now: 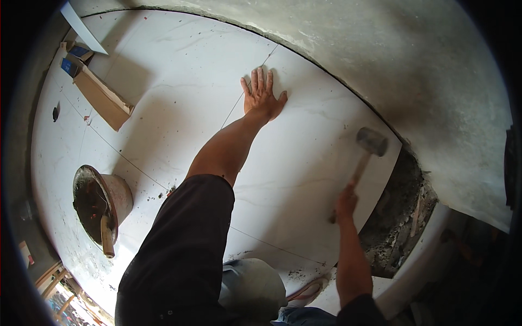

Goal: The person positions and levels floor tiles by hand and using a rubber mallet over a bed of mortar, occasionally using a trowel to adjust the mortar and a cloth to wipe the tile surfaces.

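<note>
My left hand [262, 99] lies flat with fingers spread on the white floor tiles [304, 136], across a thin joint line near the wall. In my right hand [346, 205] is the wooden handle of a mallet [372, 141], its dark cylindrical head slightly blurred. The mallet head is over the right part of the tile, near the tile's far right edge; whether it touches the surface I cannot tell.
A mortar-stained bucket [119, 195] with a wooden-handled tool [107, 236] stands at left. Behind it lie an opened cardboard box [101, 98] and a white strip [83, 28]. Beyond the tile edge at right is a rough mortar gap [399, 217]; a grey wall [424, 70] rises behind.
</note>
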The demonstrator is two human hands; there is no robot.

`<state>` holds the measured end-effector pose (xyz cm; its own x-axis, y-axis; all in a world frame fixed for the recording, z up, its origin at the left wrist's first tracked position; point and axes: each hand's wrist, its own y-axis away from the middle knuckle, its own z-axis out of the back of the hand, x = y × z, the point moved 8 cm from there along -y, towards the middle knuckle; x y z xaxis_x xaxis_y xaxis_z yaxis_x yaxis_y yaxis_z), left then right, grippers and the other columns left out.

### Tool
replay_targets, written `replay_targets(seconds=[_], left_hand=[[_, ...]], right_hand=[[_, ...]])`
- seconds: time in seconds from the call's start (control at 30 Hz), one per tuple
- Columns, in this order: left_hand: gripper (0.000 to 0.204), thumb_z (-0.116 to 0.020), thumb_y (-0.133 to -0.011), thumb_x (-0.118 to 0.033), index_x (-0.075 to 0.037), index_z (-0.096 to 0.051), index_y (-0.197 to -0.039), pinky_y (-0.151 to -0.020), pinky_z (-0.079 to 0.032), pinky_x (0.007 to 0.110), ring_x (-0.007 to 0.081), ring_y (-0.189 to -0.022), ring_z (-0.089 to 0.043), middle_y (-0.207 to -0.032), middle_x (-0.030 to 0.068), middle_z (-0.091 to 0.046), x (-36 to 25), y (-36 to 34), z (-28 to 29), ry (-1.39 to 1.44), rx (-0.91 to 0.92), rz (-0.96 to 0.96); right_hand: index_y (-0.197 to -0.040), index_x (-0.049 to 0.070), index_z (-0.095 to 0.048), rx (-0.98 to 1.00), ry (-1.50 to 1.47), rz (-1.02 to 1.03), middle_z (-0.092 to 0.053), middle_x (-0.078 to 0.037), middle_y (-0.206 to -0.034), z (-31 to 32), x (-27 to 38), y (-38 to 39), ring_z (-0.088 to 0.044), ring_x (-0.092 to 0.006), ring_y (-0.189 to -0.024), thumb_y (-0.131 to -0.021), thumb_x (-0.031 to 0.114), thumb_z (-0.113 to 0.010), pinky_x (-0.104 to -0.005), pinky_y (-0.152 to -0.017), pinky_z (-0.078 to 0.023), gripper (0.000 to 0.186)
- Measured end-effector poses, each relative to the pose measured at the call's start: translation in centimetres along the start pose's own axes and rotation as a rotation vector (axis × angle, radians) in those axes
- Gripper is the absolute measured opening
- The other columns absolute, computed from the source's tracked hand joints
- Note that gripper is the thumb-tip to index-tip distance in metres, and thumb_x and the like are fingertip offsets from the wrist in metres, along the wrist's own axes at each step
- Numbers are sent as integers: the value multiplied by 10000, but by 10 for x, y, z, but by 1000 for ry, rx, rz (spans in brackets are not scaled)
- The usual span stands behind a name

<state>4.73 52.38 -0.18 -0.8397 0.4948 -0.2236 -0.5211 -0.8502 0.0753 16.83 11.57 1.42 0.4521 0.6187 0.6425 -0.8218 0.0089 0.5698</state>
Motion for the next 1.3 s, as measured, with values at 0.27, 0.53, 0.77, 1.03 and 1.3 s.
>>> replay_targets(seconds=[0.27,0.53,0.77,1.03,1.3], left_hand=[[794,-313,-906,-577,-116,-89,-1512,-1155,49,485,234,-1458,37,-1578,103,-47,-2,22,1,40,11,24],[789,-325,-914,-559,-110,-71,-1511,-1165,51,449,233,-1457,49,-1577,108,-29,28,69,6,32,45,67],[793,-329,-918,-563,-107,-66,-1511,-1168,28,456,262,-1457,29,-1573,129,-33,53,124,-2,29,43,114],[796,-395,-902,-549,-111,-115,-1505,-1165,2,494,302,-1451,-11,-1563,143,-68,74,181,8,85,7,164],[808,-453,-874,-545,-181,-114,-1512,-1120,-13,609,328,-1447,-29,-1567,118,-72,99,220,10,71,-25,225]], right_hand=[[-680,116,-360,131,321,140,-322,28,-471,15,-7,-24,-328,-86,-347,-914,670,-338,-269,-312,-277,602],[-618,69,-381,76,330,632,-372,20,-514,30,53,-32,-342,-138,-440,-937,646,-331,-317,-408,-311,662],[-720,132,-380,100,31,182,-331,40,-505,44,8,-20,-332,-104,-377,-946,620,-345,-273,-338,-306,539],[-783,107,-425,188,133,84,-397,7,-559,47,-20,17,-378,-137,-409,-921,673,-317,-305,-368,-369,592],[-888,46,-491,215,97,96,-419,-18,-571,44,-19,49,-364,-157,-473,-915,687,-319,-324,-449,-392,664]])
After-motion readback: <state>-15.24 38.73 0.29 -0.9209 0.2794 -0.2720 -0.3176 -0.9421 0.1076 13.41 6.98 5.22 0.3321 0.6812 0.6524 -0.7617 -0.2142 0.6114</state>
